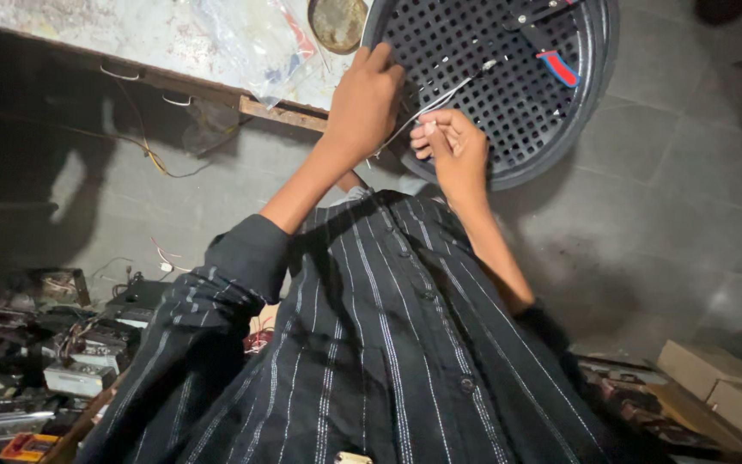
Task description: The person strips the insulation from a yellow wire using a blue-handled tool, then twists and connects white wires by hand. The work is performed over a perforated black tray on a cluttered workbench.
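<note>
- just above both hands, the round black grille (pixel 508 94) leans at the top of the view, its rim near the edge of the table (pixel 130 43); the left hand (pixel 364 103) lies curled over the grille's near-left rim, fingers bent onto the mesh and gripping it.
- beside it, a little lower, the right hand (pixel 455 148) is pinched narrow on a thin pale wire (pixel 444 99) that runs up across the mesh toward a red and blue strip (pixel 557 67).
- the wire looks slight; a hard tug from the right hand could, i judge, snap it or pull it free at its far end.
- the grille seems steadied only by the left hand and perhaps the table edge; if that grip eases it might swing or drop to the tiled floor (pixel 689 198).
- fingers pressed into the small square holes could catch or scrape if the grille shifts.
- below the left elbow, a heap of boxes and loose wires (pixel 62 344) sits close; a step back could knock it.
- hidden: the top and right of the grille are cut off, so what holds it up cannot be told.
- where the wire ends is hard to make out against the dark mesh, and the right fingertips hide the held end.
- the plastic bag (pixel 242 43) on the table is washed out; what it holds is unclear.
- the dark striped shirt (pixel 371 344) blocks everything under the forearms.
</note>
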